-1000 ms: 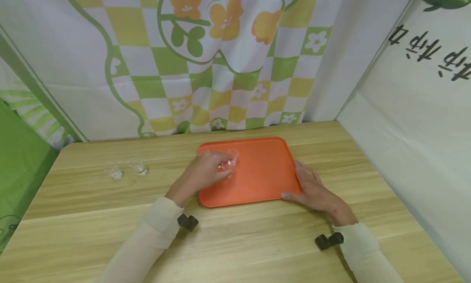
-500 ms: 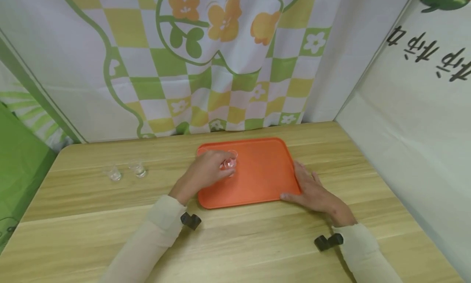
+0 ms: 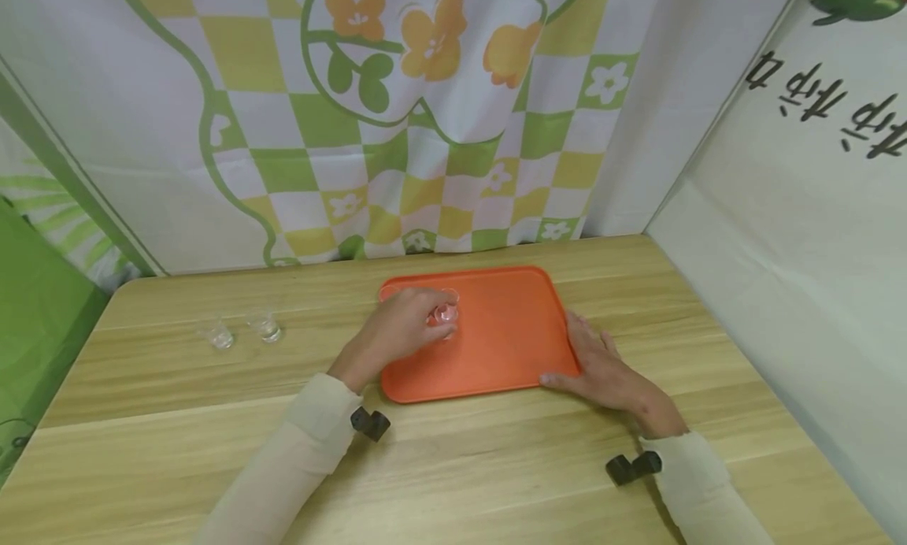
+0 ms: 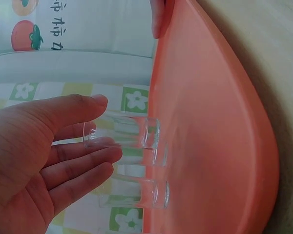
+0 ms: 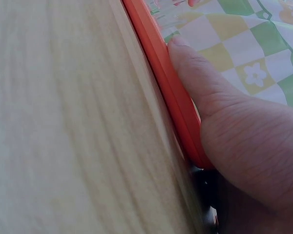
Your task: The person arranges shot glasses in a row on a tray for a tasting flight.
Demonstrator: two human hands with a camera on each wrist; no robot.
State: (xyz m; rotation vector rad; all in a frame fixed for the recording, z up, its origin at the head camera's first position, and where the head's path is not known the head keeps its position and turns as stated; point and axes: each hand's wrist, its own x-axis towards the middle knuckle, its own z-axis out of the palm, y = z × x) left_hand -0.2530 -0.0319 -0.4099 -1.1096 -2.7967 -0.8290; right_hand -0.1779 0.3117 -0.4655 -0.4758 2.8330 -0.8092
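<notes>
My left hand (image 3: 404, 328) reaches over the left part of an orange tray (image 3: 506, 332) and holds a small clear shot glass (image 4: 122, 131) between thumb and fingers. The glass is upright, its base low over the tray. Close behind it on the tray are more clear glasses, one of them a shot glass (image 4: 134, 191) plain in the left wrist view; in the head view the hand partly covers them. My right hand (image 3: 602, 364) rests against the tray's near right corner, its thumb (image 5: 190, 63) along the front rim and its fingers straight along the right side.
Two more clear shot glasses, a left one (image 3: 221, 336) and a right one (image 3: 268, 327), stand on the wooden table (image 3: 453, 466) left of the tray. A checked curtain (image 3: 439, 175) hangs behind the table, and a white wall sheet (image 3: 794, 253) borders its right side.
My left hand has shifted slightly to the right with the shot glass. My right hand stays at the tray's corner, and the two glasses at left have not moved.
</notes>
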